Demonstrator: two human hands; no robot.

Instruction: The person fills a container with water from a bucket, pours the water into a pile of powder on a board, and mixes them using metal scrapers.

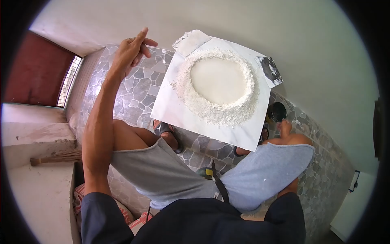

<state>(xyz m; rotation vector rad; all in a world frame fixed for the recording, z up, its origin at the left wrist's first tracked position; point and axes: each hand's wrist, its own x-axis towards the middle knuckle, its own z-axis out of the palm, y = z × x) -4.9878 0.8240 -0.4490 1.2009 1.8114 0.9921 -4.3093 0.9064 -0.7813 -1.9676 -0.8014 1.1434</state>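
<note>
A ring of white powder lies on a square white board, with a shallow bare-looking hollow in its middle. My left hand is raised beyond the board's left side, fingers apart, holding nothing. Low by the board's right edge, my right hand grips the near rim of a round black container; its fingers are partly hidden. A flat whitish plate rests at the board's far left corner. Over the far right corner lies a dark flat plate smeared with white.
The board stands between my knees on a grey stone-patterned floor. A pale wall rises close behind it. A straw broom lies on a ledge at left, near red-and-white sacks. A round object with a yellow label sits below me.
</note>
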